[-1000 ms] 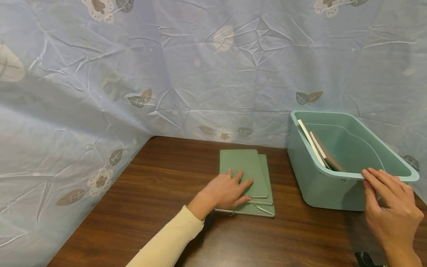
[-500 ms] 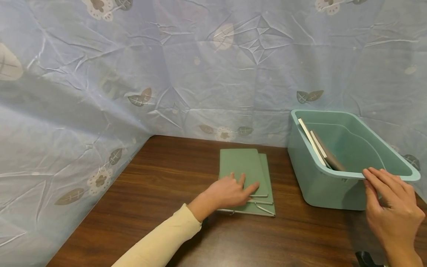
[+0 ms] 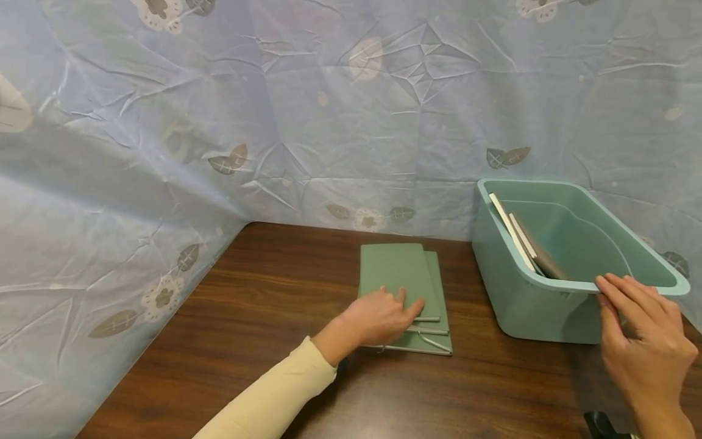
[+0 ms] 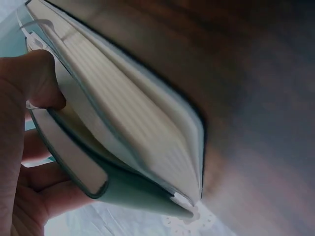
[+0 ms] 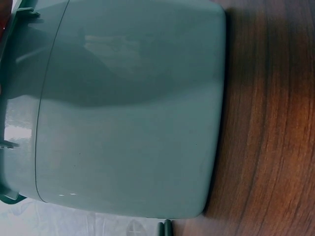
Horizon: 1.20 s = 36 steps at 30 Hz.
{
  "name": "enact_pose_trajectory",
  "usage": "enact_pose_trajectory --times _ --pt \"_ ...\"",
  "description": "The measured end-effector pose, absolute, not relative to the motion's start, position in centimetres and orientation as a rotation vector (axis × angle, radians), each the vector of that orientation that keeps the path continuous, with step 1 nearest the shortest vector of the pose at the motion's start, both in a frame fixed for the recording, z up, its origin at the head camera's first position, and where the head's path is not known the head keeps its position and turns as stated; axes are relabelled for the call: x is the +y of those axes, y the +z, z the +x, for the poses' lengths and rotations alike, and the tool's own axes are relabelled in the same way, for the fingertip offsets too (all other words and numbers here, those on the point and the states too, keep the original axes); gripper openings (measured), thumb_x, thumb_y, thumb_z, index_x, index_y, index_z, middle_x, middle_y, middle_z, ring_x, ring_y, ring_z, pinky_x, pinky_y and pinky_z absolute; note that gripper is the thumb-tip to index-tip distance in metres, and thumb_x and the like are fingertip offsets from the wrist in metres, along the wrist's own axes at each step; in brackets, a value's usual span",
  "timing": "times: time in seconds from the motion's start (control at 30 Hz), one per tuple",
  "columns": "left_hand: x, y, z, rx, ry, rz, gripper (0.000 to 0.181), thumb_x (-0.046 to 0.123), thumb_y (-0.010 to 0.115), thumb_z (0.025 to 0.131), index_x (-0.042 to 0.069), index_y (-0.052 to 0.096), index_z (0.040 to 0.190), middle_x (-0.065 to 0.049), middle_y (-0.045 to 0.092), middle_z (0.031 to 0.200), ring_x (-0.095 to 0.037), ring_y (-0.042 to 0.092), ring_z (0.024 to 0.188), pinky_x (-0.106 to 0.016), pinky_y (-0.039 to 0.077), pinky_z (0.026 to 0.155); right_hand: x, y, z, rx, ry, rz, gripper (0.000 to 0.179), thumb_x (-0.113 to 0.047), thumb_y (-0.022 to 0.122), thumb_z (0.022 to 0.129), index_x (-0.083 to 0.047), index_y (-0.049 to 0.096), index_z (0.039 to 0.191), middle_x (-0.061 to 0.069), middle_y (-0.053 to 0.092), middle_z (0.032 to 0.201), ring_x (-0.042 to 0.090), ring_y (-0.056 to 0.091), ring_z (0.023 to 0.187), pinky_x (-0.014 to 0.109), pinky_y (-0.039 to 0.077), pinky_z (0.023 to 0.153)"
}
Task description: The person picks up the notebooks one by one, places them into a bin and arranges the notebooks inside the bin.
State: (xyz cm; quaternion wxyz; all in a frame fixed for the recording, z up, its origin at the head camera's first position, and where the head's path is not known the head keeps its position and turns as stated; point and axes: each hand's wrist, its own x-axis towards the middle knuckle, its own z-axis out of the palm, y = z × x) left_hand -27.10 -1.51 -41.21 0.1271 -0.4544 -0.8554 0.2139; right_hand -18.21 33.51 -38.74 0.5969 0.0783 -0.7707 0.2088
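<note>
A stack of green notebooks (image 3: 392,268) lies on the table, its lower ones jutting out at the right and near edges. My left hand (image 3: 381,314) is over the near part of the stack. In the left wrist view its thumb (image 4: 47,81) is at the near edge of the top notebook (image 4: 74,155), its fingers across the cover, pinching it. Under that, a thicker notebook (image 4: 118,93) shows fanned pages. My right hand (image 3: 647,335) grips the near rim of a green plastic bin (image 3: 540,311), fingers over the rim and thumb outside.
Several books (image 3: 512,235), pale-edged and brown, lean against the bin's left inner wall. A wrinkled patterned cloth (image 3: 329,122) hangs behind and to the left of the wooden table (image 3: 247,317). A black object (image 3: 599,424) shows near the right wrist.
My left hand's fingers, spread on the top notebook a second ago, have drawn in, and the hand has shifted slightly right. My right hand and the bin have stayed in place.
</note>
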Motion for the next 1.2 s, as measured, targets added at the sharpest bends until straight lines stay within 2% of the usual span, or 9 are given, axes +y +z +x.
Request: enact_pose_trajectory --times 0.1,0.23,0.4,0.47,0.53,0.67,1.0,1.1,1.2 --pt "-1.62 -41.27 -27.24 -2.443 0.632 -1.331 0.047 0.026 0.044 0.103 0.015 0.039 0.149 -0.017 0.064 0.132 -0.019 0.074 0.079 -0.038 0.057 0.09 33.25 -38.58 -18.15 -1.786 0.483 0.18 0.02 -0.008 0.067 0.092 -0.005 0.076 0.109 0.014 0.073 0.114 0.03 0.063 0.118 0.026 0.038 0.113" --pt "-1.91 -41.2 -27.44 -2.4 0.594 -1.342 0.043 0.024 0.047 0.102 0.015 0.042 0.144 -0.013 0.069 0.122 -0.016 0.068 0.059 -0.035 0.06 0.08 32.88 -38.31 -18.02 -1.774 0.485 0.179 0.019 -0.007 0.067 0.092 -0.004 0.076 0.108 0.015 0.073 0.112 0.029 0.063 0.119 0.025 0.038 0.112" --pt "-2.38 -41.12 -27.34 -2.421 0.518 -1.384 0.067 0.017 0.05 0.101 0.031 0.016 0.158 -0.017 0.065 0.129 -0.008 0.04 0.04 -0.026 0.053 0.056 32.66 -38.04 -17.86 -1.779 0.484 0.179 0.019 -0.006 0.066 0.092 -0.003 0.076 0.108 0.017 0.073 0.112 0.028 0.063 0.12 0.024 0.038 0.113" --pt "-2.49 -41.11 -27.25 -2.429 0.503 -1.407 0.078 0.013 0.049 0.1 0.04 0.005 0.158 -0.02 0.062 0.134 -0.007 0.029 0.04 -0.024 0.048 0.052 32.65 -38.02 -17.83 -1.786 0.484 0.18 0.019 -0.006 0.065 0.093 -0.002 0.076 0.108 0.018 0.073 0.112 0.027 0.063 0.121 0.024 0.037 0.113" --pt "-2.52 -41.14 -27.21 -2.429 0.507 -1.422 0.08 0.01 0.047 0.1 0.044 0.002 0.157 -0.021 0.06 0.135 -0.007 0.024 0.04 -0.025 0.05 0.056 32.67 -38.03 -17.83 -1.786 0.485 0.182 0.019 -0.007 0.065 0.093 -0.003 0.076 0.108 0.017 0.073 0.112 0.026 0.063 0.121 0.024 0.037 0.113" --pt "-2.42 -41.13 -27.17 -2.406 0.557 -1.413 0.074 0.011 0.044 0.102 0.045 0.009 0.157 -0.021 0.059 0.136 -0.008 0.025 0.038 -0.031 0.057 0.07 32.67 -38.04 -17.8 -1.794 0.482 0.179 0.02 -0.008 0.065 0.093 -0.004 0.076 0.109 0.017 0.073 0.112 0.027 0.063 0.121 0.024 0.037 0.113" --pt "-2.46 -40.6 -27.3 -2.386 0.603 -1.424 0.066 0.015 0.043 0.104 0.046 0.016 0.156 -0.018 0.057 0.141 -0.008 0.033 0.036 -0.033 0.059 0.076 32.56 -37.96 -17.74 -1.785 0.493 0.187 0.019 -0.006 0.065 0.093 -0.002 0.076 0.108 0.018 0.072 0.112 0.028 0.063 0.12 0.025 0.038 0.113" --pt "-2.45 -40.54 -27.43 -2.376 0.596 -1.418 0.06 0.016 0.043 0.105 0.042 0.022 0.155 -0.017 0.057 0.14 -0.009 0.035 0.034 -0.033 0.06 0.074 32.73 -38.12 -17.8 -1.795 0.491 0.185 0.019 -0.007 0.065 0.093 -0.002 0.076 0.108 0.018 0.072 0.112 0.029 0.063 0.12 0.025 0.037 0.113" --pt "-2.17 -40.56 -27.57 -2.379 0.565 -1.418 0.052 0.022 0.042 0.106 0.036 0.025 0.153 -0.018 0.059 0.138 -0.01 0.036 0.034 -0.028 0.057 0.059 33.01 -38.24 -17.8 -1.792 0.488 0.183 0.02 -0.009 0.064 0.094 -0.003 0.075 0.11 0.017 0.072 0.113 0.026 0.062 0.122 0.027 0.038 0.113"
